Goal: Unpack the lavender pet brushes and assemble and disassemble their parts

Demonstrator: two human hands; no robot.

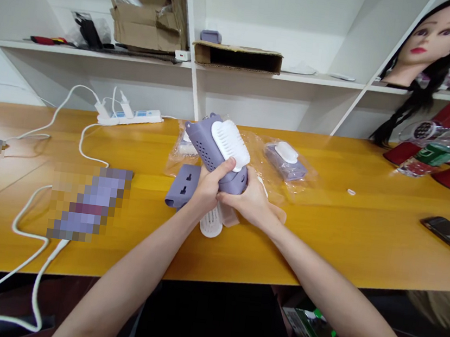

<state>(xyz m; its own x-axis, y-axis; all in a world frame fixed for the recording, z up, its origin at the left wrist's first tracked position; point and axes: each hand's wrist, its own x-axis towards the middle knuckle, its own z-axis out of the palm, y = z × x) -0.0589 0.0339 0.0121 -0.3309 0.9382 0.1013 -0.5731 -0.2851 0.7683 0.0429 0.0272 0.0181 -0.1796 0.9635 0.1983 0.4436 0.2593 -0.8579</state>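
One purple holder (201,137) with a white brush (230,144) on its face is held tilted above the tabletop (334,242), grasped from both sides: the left hand (207,189) has its thumb against the brush's lower end, the right hand (256,201) clasps the holder's near end. A slotted purple piece (183,182) lies just left, a white piece (211,225) beneath. Behind, to the right, rests a similar wrapped unit (292,170).
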